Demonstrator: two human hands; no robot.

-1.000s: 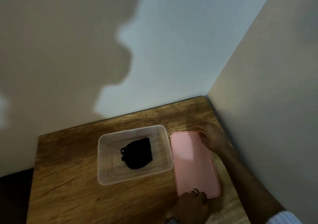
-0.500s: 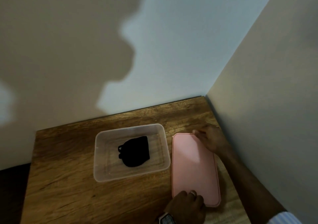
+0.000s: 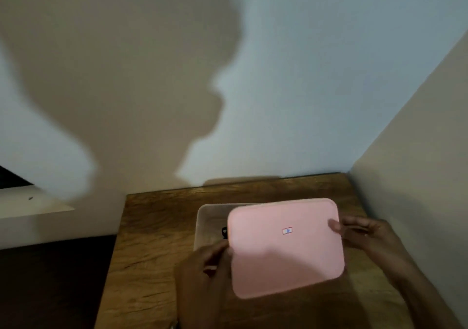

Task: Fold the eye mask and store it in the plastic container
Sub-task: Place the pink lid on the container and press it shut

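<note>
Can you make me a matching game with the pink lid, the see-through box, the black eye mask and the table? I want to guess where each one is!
Things:
1. pink lid
2. see-through box
3. black eye mask
4. wooden table

Places:
A. peeking out from under the lid's left edge, inside the box
B. underneath everything, in the corner by the walls
C. held up by the left hand and the right hand
D. standing on the table, mostly covered by the lid

Pairs: 1-C, 2-D, 3-A, 4-B
</note>
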